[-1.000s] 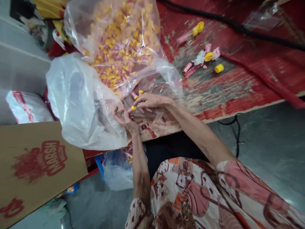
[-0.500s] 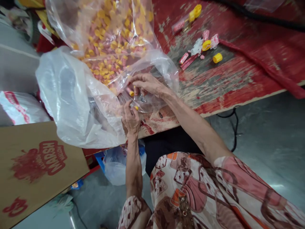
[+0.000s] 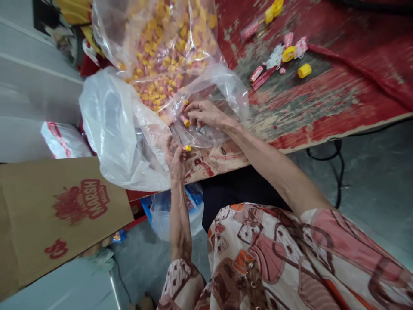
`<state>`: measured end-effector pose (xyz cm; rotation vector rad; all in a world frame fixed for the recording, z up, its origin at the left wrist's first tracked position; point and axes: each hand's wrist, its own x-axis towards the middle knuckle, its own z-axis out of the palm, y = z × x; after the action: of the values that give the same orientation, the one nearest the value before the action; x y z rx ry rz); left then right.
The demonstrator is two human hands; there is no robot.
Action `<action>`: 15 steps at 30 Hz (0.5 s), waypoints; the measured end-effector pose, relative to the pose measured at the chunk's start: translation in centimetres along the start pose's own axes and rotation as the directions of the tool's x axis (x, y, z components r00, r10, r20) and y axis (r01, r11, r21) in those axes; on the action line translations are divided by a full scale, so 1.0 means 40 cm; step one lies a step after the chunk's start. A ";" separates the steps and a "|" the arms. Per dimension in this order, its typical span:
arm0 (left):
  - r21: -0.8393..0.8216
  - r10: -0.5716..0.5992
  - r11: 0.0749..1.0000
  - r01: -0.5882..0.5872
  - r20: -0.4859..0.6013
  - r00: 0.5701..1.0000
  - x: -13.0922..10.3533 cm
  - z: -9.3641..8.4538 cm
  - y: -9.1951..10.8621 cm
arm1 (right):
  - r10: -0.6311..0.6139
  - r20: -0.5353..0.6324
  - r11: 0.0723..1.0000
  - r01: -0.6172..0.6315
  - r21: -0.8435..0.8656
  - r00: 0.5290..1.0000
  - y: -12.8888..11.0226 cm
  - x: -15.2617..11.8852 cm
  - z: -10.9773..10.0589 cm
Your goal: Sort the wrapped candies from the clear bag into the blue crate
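A clear plastic bag [image 3: 213, 79] lies on the table, filled with many small pink tubes with yellow caps [image 3: 158, 56]. My left hand [image 3: 176, 161] is at the bag's near edge, fingers curled round one small yellow-capped tube [image 3: 186, 147] whose cap sticks out to the right. My right hand [image 3: 208, 115] reaches over the bag's mouth, fingers bent and apart. Its fingertips are beside a loose pink tube [image 3: 185, 120] and another yellow-capped piece [image 3: 186, 104]; whether they touch the latter is hard to tell.
Yellow caps [image 3: 304, 70], torn wrappers and a red strip [image 3: 351, 66] lie on the worn red table [image 3: 322, 103]. A printed cardboard box [image 3: 29, 206] stands at the left. Below the table edge hangs a clear bag [image 3: 174, 219], beside a blue container. Black cable [image 3: 338, 172] runs at right.
The view has shifted, so the table scene sits further right. My left hand has turned, and the yellow-capped tube shows more clearly in it. My right hand stays over the bag's mouth.
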<state>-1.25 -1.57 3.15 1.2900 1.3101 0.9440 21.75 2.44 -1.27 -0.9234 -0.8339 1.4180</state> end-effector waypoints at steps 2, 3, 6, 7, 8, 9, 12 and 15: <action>0.093 0.106 0.990 -0.103 -0.032 0.994 -0.018 -0.011 0.016 | 0.005 -0.005 1.000 -0.005 -0.007 1.000 0.000 -0.002 -0.003; 0.177 0.163 0.972 -0.152 -0.049 0.985 -0.026 -0.015 0.024 | 0.009 -0.009 1.000 -0.009 -0.008 1.000 -0.001 -0.004 -0.003; 0.476 0.342 0.837 -0.271 -0.069 0.937 -0.047 -0.022 0.036 | 0.027 -0.005 1.000 -0.027 -0.007 1.000 -0.010 -0.011 -0.004; 0.560 0.403 0.770 -0.305 -0.056 0.914 -0.051 -0.020 0.032 | 0.034 0.001 0.999 -0.034 -0.005 0.999 -0.012 -0.013 -0.005; 0.629 0.454 0.700 -0.339 -0.025 0.891 -0.055 -0.015 0.024 | 0.042 0.008 0.999 -0.042 -0.002 0.999 -0.014 -0.014 -0.005; 0.684 0.487 0.628 -0.370 0.026 0.873 -0.057 -0.009 0.013 | 0.051 0.014 0.999 -0.051 0.002 0.999 -0.015 -0.015 -0.006; 0.769 0.454 0.456 -0.448 0.231 0.860 -0.057 0.015 -0.022 | 0.069 0.030 0.997 -0.070 0.013 0.997 -0.016 -0.015 -0.007; 0.775 0.397 0.405 -0.485 0.329 0.857 -0.053 0.024 -0.037 | 0.077 0.028 0.997 -0.077 0.021 0.997 -0.018 -0.016 -0.006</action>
<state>-0.79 -3.94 1.82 2.5355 1.4183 0.5296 22.28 1.85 -0.70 -0.9294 -0.8084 1.5066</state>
